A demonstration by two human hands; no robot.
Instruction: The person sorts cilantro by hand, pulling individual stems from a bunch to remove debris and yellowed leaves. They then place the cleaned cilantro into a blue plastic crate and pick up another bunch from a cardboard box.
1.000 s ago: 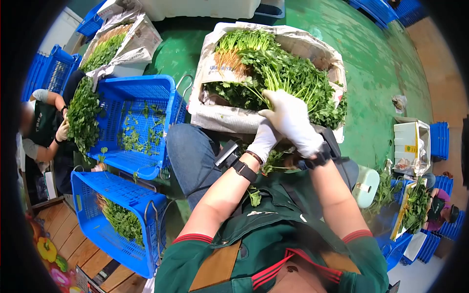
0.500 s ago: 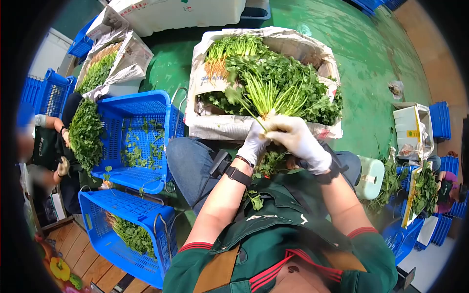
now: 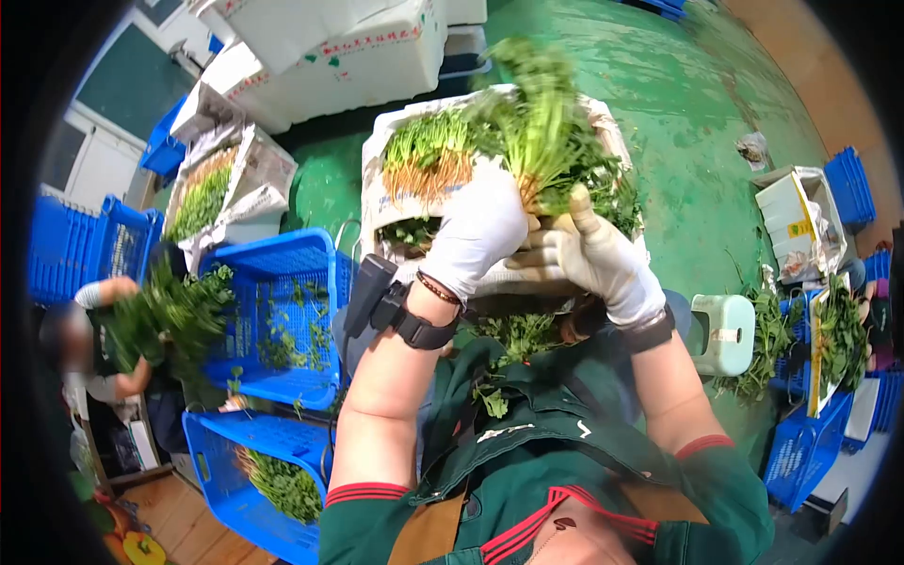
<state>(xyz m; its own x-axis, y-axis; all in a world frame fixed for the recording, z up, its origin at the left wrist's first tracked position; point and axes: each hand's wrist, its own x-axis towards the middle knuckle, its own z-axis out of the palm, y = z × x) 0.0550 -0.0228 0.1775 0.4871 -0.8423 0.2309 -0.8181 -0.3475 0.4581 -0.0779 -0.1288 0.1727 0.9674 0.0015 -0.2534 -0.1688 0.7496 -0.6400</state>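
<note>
My left hand, in a white glove, is closed around the root end of a bunch of coriander. The bunch stands up over the box, its leafy tops blurred by motion. My right hand, also gloved, is beside the roots with fingers spread and thumb raised. Below them sits a white foam box lined with newspaper. In it, more coriander lies at the left with its pale brown roots towards me. Loose sprigs show between my legs.
To my left are a blue crate with scattered leaves and another blue crate holding greens. A co-worker there handles a blurred leafy bunch. At right stand a pale green stool and a foam box. Large foam boxes stand behind.
My hands were together at the bunch's base; now the right has come away and opened. The bunch has swung upright, away from me. The co-worker's greens have moved, and my view has shifted.
</note>
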